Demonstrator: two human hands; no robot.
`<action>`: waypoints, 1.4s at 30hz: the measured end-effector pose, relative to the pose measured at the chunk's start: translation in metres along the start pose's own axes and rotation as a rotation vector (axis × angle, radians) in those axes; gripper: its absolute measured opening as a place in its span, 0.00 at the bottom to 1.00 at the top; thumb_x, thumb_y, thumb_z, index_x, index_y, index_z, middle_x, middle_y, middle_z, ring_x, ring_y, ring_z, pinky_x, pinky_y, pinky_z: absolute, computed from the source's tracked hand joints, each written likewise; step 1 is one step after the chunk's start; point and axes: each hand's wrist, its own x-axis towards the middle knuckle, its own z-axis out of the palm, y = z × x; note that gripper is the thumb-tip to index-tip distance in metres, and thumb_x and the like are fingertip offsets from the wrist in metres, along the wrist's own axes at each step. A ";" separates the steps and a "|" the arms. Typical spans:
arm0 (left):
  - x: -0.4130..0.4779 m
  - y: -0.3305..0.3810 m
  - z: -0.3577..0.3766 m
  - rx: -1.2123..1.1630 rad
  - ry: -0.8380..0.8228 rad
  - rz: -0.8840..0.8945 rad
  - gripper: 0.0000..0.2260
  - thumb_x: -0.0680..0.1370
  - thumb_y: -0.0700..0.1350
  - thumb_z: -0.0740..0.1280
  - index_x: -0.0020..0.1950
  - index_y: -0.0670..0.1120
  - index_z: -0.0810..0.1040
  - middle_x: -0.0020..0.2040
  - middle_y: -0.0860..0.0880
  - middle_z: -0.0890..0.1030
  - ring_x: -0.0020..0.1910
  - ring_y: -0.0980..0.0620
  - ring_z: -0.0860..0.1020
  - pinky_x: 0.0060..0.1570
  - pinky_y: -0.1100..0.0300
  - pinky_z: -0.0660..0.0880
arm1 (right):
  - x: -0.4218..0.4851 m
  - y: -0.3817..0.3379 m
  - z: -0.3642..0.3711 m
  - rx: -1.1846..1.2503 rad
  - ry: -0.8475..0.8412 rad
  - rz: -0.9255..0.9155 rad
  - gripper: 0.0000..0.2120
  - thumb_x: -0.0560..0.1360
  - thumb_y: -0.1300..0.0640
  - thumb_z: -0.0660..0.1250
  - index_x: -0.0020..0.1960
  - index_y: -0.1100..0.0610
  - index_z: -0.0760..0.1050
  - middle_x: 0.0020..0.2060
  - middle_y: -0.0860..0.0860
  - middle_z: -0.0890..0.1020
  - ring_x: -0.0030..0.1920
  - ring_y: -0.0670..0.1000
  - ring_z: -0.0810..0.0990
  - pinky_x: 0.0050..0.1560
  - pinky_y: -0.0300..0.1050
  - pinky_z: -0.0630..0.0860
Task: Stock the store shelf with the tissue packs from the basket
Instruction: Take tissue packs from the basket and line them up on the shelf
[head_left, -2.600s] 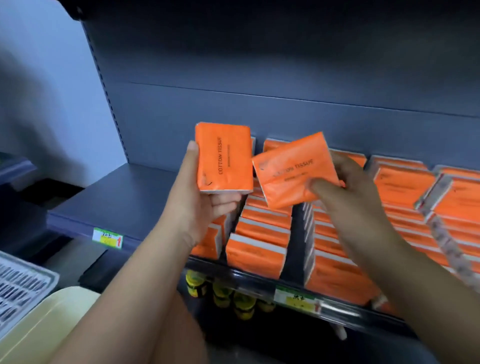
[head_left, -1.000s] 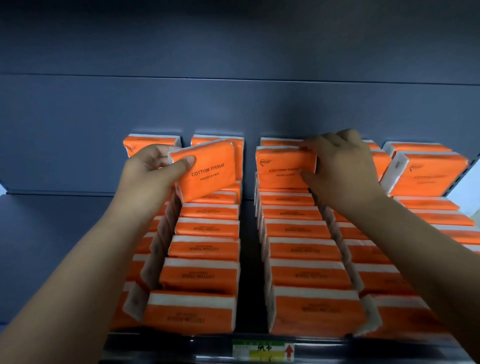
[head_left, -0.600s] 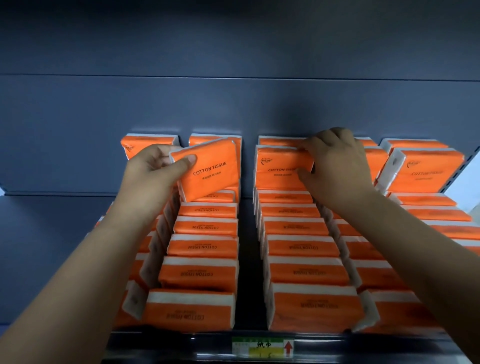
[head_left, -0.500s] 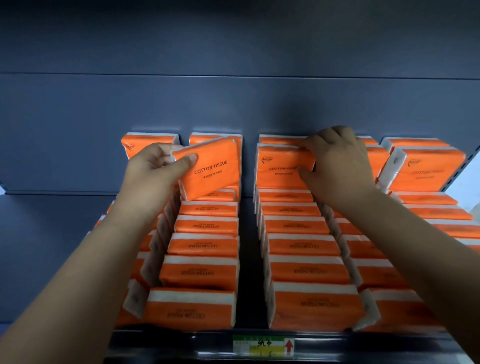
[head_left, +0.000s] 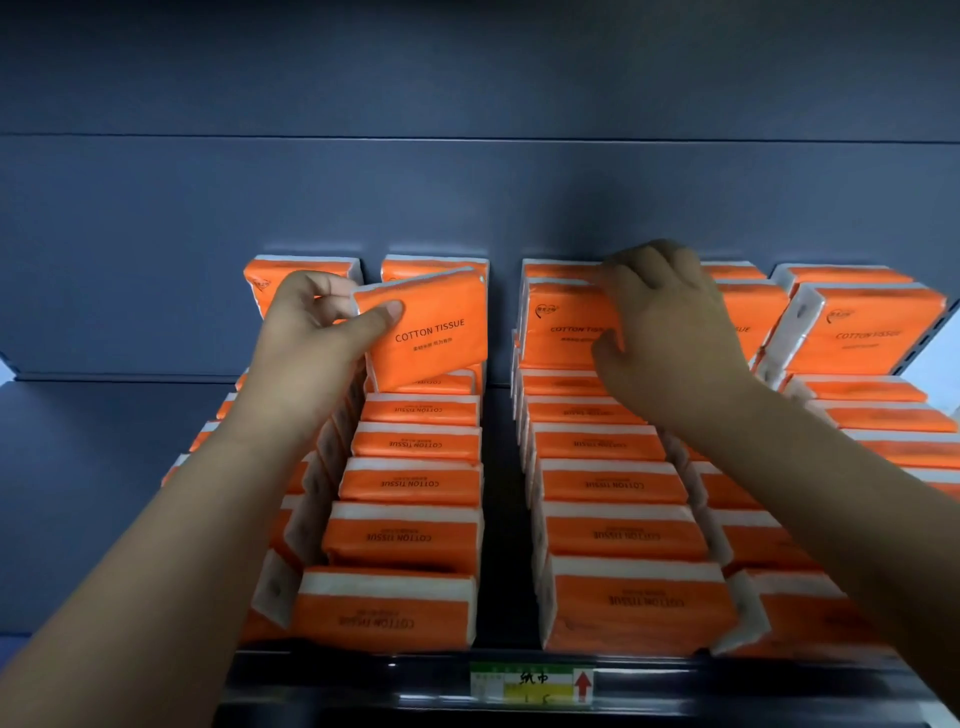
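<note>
Left hand: the left hand (head_left: 317, 332) pinches the tilted pack (head_left: 436, 332) at its left end – the thumb lies pressed on the orange front face and the other fingers are curled behind the end.
Tilted pack: it is orange with the words COTTON TISSUE, its right end is higher than its left, and it sits at the back of the second column from the left, above the packs which lie there.
Right hand: the right hand (head_left: 670, 332) grips the upright pack (head_left: 563, 332); the fingers are curled together over its top edge and the thumb touches its front face.
Upright pack: it stands at the back of the third column, just in front of another pack near the back panel (head_left: 467, 197).
Rows of packs: the rows of packs (head_left: 410, 535) fill the shelf (head_left: 337, 680) from front to back – their print reads upside down from here, and a dark gap separates the two middle columns.
Far pack: one more far pack (head_left: 867, 332) stands upright at the right side.
Price label: a green and yellow price label (head_left: 532, 683) with a red arrow sits on the front rail.
</note>
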 end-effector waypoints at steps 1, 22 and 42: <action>0.000 0.000 0.000 -0.020 -0.020 0.002 0.17 0.78 0.44 0.76 0.62 0.42 0.75 0.56 0.40 0.85 0.52 0.48 0.87 0.56 0.47 0.83 | -0.001 -0.009 -0.001 0.058 0.009 -0.042 0.26 0.66 0.61 0.65 0.64 0.63 0.79 0.58 0.60 0.81 0.61 0.65 0.75 0.62 0.58 0.73; 0.012 -0.016 0.002 0.023 0.096 0.027 0.11 0.81 0.40 0.72 0.63 0.47 0.82 0.57 0.52 0.85 0.56 0.57 0.83 0.48 0.72 0.78 | 0.021 -0.094 0.019 1.092 -0.471 0.541 0.34 0.71 0.57 0.69 0.76 0.45 0.69 0.58 0.47 0.84 0.55 0.52 0.85 0.60 0.61 0.82; 0.009 -0.020 0.010 -0.052 -0.084 -0.164 0.14 0.84 0.65 0.59 0.59 0.59 0.77 0.55 0.59 0.83 0.58 0.57 0.82 0.67 0.49 0.76 | 0.017 -0.103 0.013 1.066 -0.440 0.537 0.28 0.77 0.62 0.67 0.75 0.44 0.71 0.59 0.50 0.83 0.58 0.53 0.81 0.57 0.56 0.80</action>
